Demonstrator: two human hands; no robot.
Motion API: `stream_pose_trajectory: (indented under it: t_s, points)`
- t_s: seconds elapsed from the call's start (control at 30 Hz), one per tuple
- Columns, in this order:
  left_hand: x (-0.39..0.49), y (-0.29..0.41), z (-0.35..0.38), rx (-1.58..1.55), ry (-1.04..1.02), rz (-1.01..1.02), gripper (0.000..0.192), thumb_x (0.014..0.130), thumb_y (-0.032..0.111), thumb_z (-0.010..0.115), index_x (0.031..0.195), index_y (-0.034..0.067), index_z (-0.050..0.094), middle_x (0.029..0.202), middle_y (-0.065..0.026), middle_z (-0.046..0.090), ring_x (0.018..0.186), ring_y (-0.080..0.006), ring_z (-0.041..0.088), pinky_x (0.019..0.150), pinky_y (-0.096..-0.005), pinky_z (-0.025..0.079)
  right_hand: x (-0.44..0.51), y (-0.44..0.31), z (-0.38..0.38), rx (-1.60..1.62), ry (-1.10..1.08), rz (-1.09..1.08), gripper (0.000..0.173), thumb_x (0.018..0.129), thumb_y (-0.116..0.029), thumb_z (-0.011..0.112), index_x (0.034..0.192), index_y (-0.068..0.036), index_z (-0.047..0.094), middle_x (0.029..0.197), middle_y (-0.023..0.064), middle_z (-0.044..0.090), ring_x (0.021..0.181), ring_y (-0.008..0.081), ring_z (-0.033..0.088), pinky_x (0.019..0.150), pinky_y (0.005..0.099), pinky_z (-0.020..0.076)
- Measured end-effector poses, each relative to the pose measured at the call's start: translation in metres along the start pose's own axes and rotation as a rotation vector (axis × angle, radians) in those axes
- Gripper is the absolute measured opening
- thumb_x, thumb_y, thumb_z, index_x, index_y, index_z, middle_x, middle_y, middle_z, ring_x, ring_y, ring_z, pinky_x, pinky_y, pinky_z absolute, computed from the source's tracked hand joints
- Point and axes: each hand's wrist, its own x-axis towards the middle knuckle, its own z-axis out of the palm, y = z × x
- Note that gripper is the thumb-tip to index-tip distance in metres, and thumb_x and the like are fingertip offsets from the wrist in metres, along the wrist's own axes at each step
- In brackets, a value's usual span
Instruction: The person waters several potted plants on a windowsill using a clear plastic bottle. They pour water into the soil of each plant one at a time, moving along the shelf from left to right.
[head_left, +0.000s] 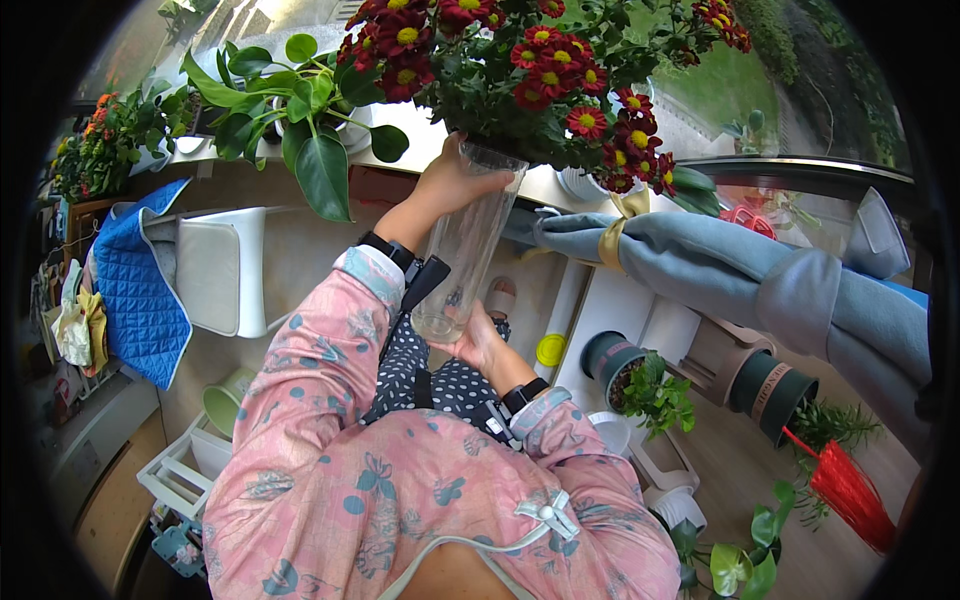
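Observation:
A tall, clear glass vase (469, 240) slants in front of my body, its mouth towards the window and its base towards me. Near the rim, my left hand (459, 184) wraps around the glass with the thumb across the front. My right hand (478, 339) cups the base from below and beside it. Just beyond the mouth is a bushy mass of dark red chrysanthemums (551, 71) with yellow centres. Their lower part is hidden, and no stems show inside the vase.
Along the white windowsill (409, 124) stands a broad-leaved potted plant (300, 105). To the right hangs a tied grey-blue curtain (697, 262), with green plant pots (611, 367) below. At left are a white chair (225, 270) and a blue quilted cloth (142, 292).

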Motion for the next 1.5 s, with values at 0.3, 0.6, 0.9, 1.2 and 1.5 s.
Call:
stream_pose_trajectory:
  t_s: [0.3, 0.6, 0.9, 1.2, 1.5]
  points:
    - [0.002, 0.014, -0.006, 0.075, -0.018, -0.019, 0.119, 0.059, 0.06, 0.078, 0.139, -0.009, 0.023, 0.118, -0.0284, 0.056, 0.109, -0.0361, 0.058, 0.09, -0.0348, 0.047, 0.004, 0.007, 0.001, 0.02, -0.044, 0.006, 0.067, 0.095, -0.055, 0.025, 0.132, 0.001, 0.032, 0.127, 0.0248, 0.05, 0.113, 0.0412, 0.055, 0.092, 0.0563, 0.0459]
    - [0.005, 0.017, -0.009, 0.043, -0.076, -0.093, 0.117, 0.056, 0.06, 0.078, 0.135, -0.011, 0.029, 0.124, -0.028, 0.053, 0.115, -0.0362, 0.054, 0.097, -0.0343, 0.042, -0.001, 0.008, 0.001, -0.012, -0.08, 0.016, 0.07, 0.093, -0.057, 0.032, 0.132, 0.0, 0.033, 0.121, 0.0249, 0.054, 0.107, 0.0403, 0.058, 0.089, 0.0531, 0.049]
    - [0.002, 0.006, -0.004, 0.04, -0.023, -0.04, 0.118, 0.062, 0.054, 0.08, 0.143, -0.004, 0.018, 0.126, -0.0273, 0.052, 0.116, -0.0343, 0.054, 0.094, -0.0344, 0.045, 0.007, -0.004, -0.002, -0.048, -0.033, -0.033, 0.059, 0.093, -0.053, 0.033, 0.123, -0.003, 0.042, 0.118, 0.022, 0.057, 0.105, 0.0379, 0.06, 0.087, 0.0516, 0.0512]
    - [-0.014, -0.006, 0.002, -0.135, -0.038, -0.029, 0.116, 0.061, 0.05, 0.082, 0.142, -0.001, 0.017, 0.131, -0.0257, 0.048, 0.119, -0.0336, 0.052, 0.093, -0.0356, 0.046, 0.022, -0.017, -0.024, -0.085, -0.129, -0.024, 0.058, 0.094, -0.048, 0.029, 0.129, -0.005, 0.045, 0.125, 0.018, 0.055, 0.11, 0.0341, 0.058, 0.089, 0.0498, 0.05]
    - [-0.071, -0.006, 0.009, -0.369, -0.031, 0.165, 0.108, 0.062, 0.033, 0.086, 0.142, 0.007, 0.019, 0.132, -0.0218, 0.043, 0.122, -0.0329, 0.047, 0.099, -0.0392, 0.04, 0.006, -0.018, -0.036, -0.059, -0.084, -0.14, 0.061, 0.093, -0.048, 0.029, 0.134, -0.005, 0.042, 0.13, 0.0155, 0.052, 0.116, 0.0328, 0.054, 0.094, 0.0486, 0.0461]
